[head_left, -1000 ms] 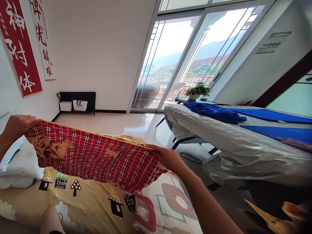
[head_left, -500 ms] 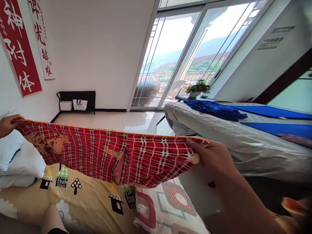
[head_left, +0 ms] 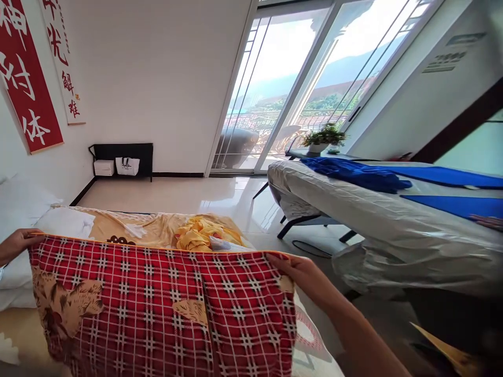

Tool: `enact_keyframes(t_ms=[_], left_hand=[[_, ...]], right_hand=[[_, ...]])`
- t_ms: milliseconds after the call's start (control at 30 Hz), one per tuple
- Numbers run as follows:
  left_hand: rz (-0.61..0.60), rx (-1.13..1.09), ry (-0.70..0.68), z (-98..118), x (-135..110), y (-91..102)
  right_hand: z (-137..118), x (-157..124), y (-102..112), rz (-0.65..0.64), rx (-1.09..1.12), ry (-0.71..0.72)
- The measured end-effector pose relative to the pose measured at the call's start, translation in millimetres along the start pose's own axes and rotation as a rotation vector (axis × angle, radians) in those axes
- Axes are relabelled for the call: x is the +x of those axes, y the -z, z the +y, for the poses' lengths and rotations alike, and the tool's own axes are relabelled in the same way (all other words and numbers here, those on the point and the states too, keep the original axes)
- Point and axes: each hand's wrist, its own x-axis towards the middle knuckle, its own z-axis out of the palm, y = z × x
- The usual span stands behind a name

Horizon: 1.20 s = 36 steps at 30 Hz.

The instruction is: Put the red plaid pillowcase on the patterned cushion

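Note:
A red plaid blanket [head_left: 157, 309] with tan printed patches and an orange edge hangs stretched between my hands. My left hand [head_left: 19, 245] pinches its upper left corner. Near the upper right corner, my right hand [head_left: 296, 269] grips the same edge, thumb on the near side. Below and behind the cloth lies a bed with a tan printed sheet [head_left: 23, 335], largely hidden by the blanket. A crumpled yellow cloth [head_left: 200, 233] rests on the bed's far part, beyond the blanket's top edge.
White pillows [head_left: 70, 222] lie at the left. To the right stands a plastic-covered mattress [head_left: 314, 191] with blue cloth [head_left: 346, 175] on it; a hand shows at the right edge. A potted plant [head_left: 324, 139] is by the glass door. A white bag [head_left: 128, 166] sits near the far wall.
The blanket's top edge has dropped, and its front now hangs down flatter and fuller. My left hand has moved lower, my right hand lower and leftward. The far bed with yellow cloth shows now.

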Motion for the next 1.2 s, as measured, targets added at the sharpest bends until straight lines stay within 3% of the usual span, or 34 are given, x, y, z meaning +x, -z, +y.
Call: enact_keyframes(t_ms=[67, 133, 333, 400, 467, 500, 567, 600, 667, 767, 833, 1033, 1200], left_hand=[[0.044, -0.085, 0.040, -32, 28, -30.9], [0.109, -0.115, 0.060, -65, 61, -58.9], [0.448, 0.136, 0.145, -142, 164, -128.6], [0.634, 0.215, 0.201, -162, 191, -160.9], [0.730, 0.339, 0.118, -189, 213, -203.7], [0.703, 0.419, 0.015, -207, 221, -228.0], [0.478, 0.598, -0.234, -252, 233, -276.7], [0.371, 0.684, -0.288, -279, 236, -298.4], [0.252, 0.825, -0.267, -333, 238, -330.4], [0.235, 0.988, -0.176, -389, 229, -345.6], [0.229, 1.050, -0.183, -399, 227, -341.5], [0.191, 1.068, -0.224, -382, 235, -334.6], [0.215, 1.063, -0.254, -385, 232, -336.7]], right_hand=[[29, 18, -33, -0.180, 0.065, -0.082], [58, 41, -67, -0.233, 0.056, -0.111], [121, 116, -178, -0.093, -0.148, -0.215], [137, 128, -221, -0.015, -0.237, -0.251], [161, 128, -270, 0.086, -0.385, -0.209], [177, 124, -295, 0.093, -0.463, -0.139], [220, 112, -341, -0.017, -0.593, 0.038], [246, 105, -360, -0.107, -0.636, 0.104], [302, 91, -387, -0.212, -0.694, 0.147], [367, 67, -399, -0.158, -0.774, 0.172], [384, 56, -398, -0.145, -0.795, 0.192], [366, 54, -395, -0.216, -0.809, 0.125], [359, 60, -388, -0.165, -0.701, 0.102]])
